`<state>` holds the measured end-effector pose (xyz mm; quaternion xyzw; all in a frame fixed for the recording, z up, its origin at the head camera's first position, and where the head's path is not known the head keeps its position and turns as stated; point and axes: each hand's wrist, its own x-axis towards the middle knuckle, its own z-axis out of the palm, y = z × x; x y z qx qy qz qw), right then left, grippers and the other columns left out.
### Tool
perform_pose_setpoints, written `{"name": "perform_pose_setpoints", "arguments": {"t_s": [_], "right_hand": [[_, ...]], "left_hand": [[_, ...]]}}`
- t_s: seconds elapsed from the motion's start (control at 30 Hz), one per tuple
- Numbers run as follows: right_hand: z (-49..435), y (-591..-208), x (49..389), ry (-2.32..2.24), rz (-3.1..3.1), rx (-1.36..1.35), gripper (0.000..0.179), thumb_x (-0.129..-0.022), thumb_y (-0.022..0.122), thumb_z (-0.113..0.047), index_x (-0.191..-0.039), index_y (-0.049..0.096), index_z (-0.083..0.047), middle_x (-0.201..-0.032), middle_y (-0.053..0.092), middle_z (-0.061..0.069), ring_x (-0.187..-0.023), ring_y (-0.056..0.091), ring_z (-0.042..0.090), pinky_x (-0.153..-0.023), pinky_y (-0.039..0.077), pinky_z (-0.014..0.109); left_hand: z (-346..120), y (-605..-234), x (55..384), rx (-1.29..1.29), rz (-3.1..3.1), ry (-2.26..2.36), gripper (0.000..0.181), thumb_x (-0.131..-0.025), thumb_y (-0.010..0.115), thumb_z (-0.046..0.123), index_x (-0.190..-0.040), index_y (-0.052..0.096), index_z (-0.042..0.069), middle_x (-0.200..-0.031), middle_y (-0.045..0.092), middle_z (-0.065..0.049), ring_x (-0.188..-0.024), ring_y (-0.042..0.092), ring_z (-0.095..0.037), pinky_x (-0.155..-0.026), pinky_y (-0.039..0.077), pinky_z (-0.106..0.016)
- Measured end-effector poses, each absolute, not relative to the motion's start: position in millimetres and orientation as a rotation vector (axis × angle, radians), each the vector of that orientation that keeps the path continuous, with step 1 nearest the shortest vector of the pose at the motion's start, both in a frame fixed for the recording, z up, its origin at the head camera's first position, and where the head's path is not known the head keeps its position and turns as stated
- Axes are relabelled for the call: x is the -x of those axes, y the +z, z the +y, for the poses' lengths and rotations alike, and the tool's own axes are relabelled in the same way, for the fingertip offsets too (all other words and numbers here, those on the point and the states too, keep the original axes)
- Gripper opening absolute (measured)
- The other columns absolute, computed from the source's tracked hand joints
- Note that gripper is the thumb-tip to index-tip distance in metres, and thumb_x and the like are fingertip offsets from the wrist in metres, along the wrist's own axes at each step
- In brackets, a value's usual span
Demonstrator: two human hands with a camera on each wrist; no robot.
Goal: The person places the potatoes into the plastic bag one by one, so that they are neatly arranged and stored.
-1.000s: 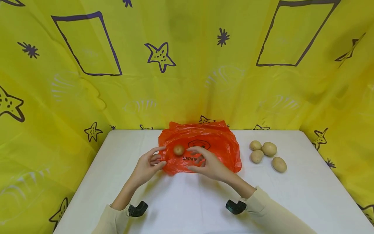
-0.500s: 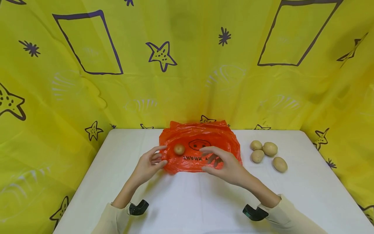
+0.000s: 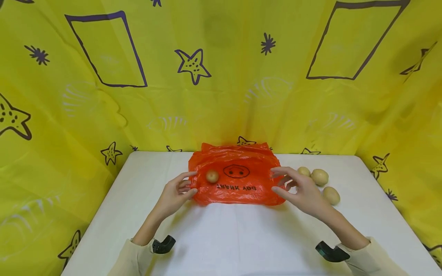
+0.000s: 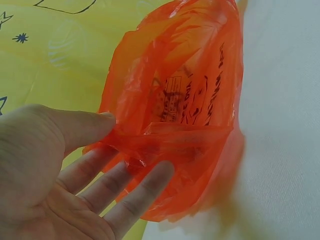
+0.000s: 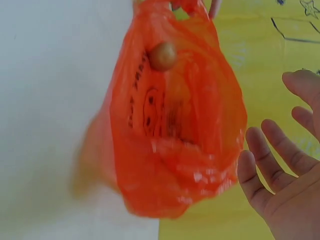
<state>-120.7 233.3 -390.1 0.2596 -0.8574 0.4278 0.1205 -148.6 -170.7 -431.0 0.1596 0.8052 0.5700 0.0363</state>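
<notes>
An orange-red plastic bag (image 3: 255,195) with black print lies on the table, its mouth spread. Inside its left part sits a round brown potato (image 3: 212,176), also seen in the right wrist view. My left hand (image 3: 173,194) holds the bag's left edge; in the left wrist view its thumb meets the rim and the other fingers lie against the plastic. My right hand (image 3: 305,193) hovers by the bag's right end with relaxed, parted fingers and nothing in it. The right wrist view shows this hand (image 5: 287,175) apart from the bag.
Behind and right of my right hand lie several pale potatoes (image 3: 319,177), one partly hidden by the hand and another apparently covered. The white table (image 3: 224,237) meets yellow patterned curtains (image 3: 221,107) at its back and sides.
My right hand has moved rightward from beside the potato in the bag to the bag's right end. My left hand, the bag and the potato have stayed in place.
</notes>
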Motion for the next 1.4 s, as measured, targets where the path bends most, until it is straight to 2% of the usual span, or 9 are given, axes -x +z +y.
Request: {"name": "perform_pose_setpoints", "arguments": {"t_s": [0.17, 0.27, 0.43, 0.67, 0.77, 0.87, 1.1, 1.3, 1.4], "right_hand": [[259.7, -386.9, 119.8, 1.183, -2.507, -0.652, 0.053, -0.084, 0.082, 0.002, -0.133, 0.064, -0.009, -0.109, 0.071, 0.007, -0.084, 0.066, 0.008, -0.071, 0.057, 0.017], [275.4, -386.0, 117.8, 1.142, -2.549, -0.560, 0.053, -0.087, 0.081, -0.003, -0.135, 0.063, -0.016, -0.110, 0.071, 0.002, -0.085, 0.067, 0.005, -0.073, 0.056, 0.016], [298.2, -389.8, 117.2, 1.092, -2.602, -0.458, 0.052, -0.090, 0.080, -0.008, -0.137, 0.061, -0.014, -0.115, 0.069, 0.002, -0.087, 0.066, 0.001, -0.074, 0.054, 0.013], [321.9, -395.8, 118.4, 1.057, -2.644, -0.398, 0.050, -0.092, 0.079, -0.015, -0.138, 0.061, -0.014, -0.115, 0.061, -0.024, -0.088, 0.064, -0.005, -0.074, 0.053, 0.011], [332.8, -399.5, 119.8, 1.056, -2.661, -0.416, 0.051, -0.091, 0.080, -0.014, -0.138, 0.061, -0.014, -0.116, 0.060, -0.029, -0.090, 0.063, -0.005, -0.074, 0.052, 0.011], [343.8, -404.4, 121.2, 1.057, -2.680, -0.421, 0.052, -0.091, 0.080, -0.013, -0.139, 0.060, -0.014, -0.119, 0.060, -0.027, -0.092, 0.063, -0.007, -0.075, 0.052, 0.011], [363.8, -414.9, 120.0, 1.046, -2.707, -0.358, 0.053, -0.092, 0.079, -0.013, -0.140, 0.059, -0.010, -0.122, 0.065, -0.003, -0.092, 0.060, -0.008, -0.073, 0.052, 0.012], [375.7, -421.6, 117.5, 1.041, -2.699, -0.314, 0.051, -0.091, 0.079, -0.014, -0.138, 0.059, -0.007, -0.119, 0.063, -0.015, -0.089, 0.060, -0.009, -0.072, 0.050, 0.009], [381.6, -425.4, 116.1, 1.030, -2.704, -0.281, 0.051, -0.091, 0.080, -0.015, -0.138, 0.059, -0.006, -0.118, 0.064, -0.011, -0.087, 0.060, -0.010, -0.072, 0.050, 0.009]], "left_hand": [[-171.1, -431.2, 148.9, -0.519, 2.497, 1.742, 0.047, -0.093, 0.073, -0.001, -0.138, 0.061, 0.007, -0.116, 0.072, -0.021, -0.100, 0.072, -0.036, -0.077, 0.062, -0.029], [-171.6, -431.5, 149.3, -0.544, 2.510, 1.733, 0.043, -0.093, 0.073, 0.001, -0.135, 0.063, 0.004, -0.122, 0.070, -0.022, -0.105, 0.072, -0.037, -0.080, 0.062, -0.029], [-171.6, -431.2, 148.9, -0.573, 2.511, 1.723, 0.040, -0.094, 0.073, 0.003, -0.133, 0.065, 0.002, -0.128, 0.067, -0.021, -0.108, 0.072, -0.036, -0.082, 0.062, -0.030], [-170.8, -430.7, 150.8, -0.553, 2.499, 1.729, 0.041, -0.094, 0.074, 0.003, -0.134, 0.064, 0.002, -0.126, 0.069, -0.020, -0.108, 0.072, -0.036, -0.082, 0.062, -0.031], [-170.4, -429.9, 150.6, -0.537, 2.500, 1.731, 0.042, -0.093, 0.074, 0.003, -0.134, 0.064, 0.001, -0.126, 0.069, -0.020, -0.108, 0.072, -0.036, -0.082, 0.062, -0.030], [-170.5, -430.1, 150.2, -0.519, 2.496, 1.736, 0.042, -0.093, 0.074, 0.002, -0.134, 0.064, 0.000, -0.126, 0.069, -0.020, -0.108, 0.072, -0.036, -0.081, 0.062, -0.030], [-170.1, -432.2, 149.6, -0.501, 2.483, 1.732, 0.042, -0.094, 0.074, 0.003, -0.134, 0.064, 0.001, -0.124, 0.070, -0.020, -0.108, 0.072, -0.036, -0.081, 0.062, -0.030], [-169.3, -431.8, 148.1, -0.492, 2.488, 1.723, 0.042, -0.094, 0.074, 0.002, -0.134, 0.063, 0.001, -0.125, 0.069, -0.021, -0.109, 0.071, -0.037, -0.082, 0.062, -0.031], [-169.0, -431.8, 147.3, -0.487, 2.486, 1.723, 0.042, -0.093, 0.074, 0.003, -0.134, 0.064, 0.001, -0.126, 0.069, -0.021, -0.109, 0.071, -0.037, -0.082, 0.062, -0.031]]}}
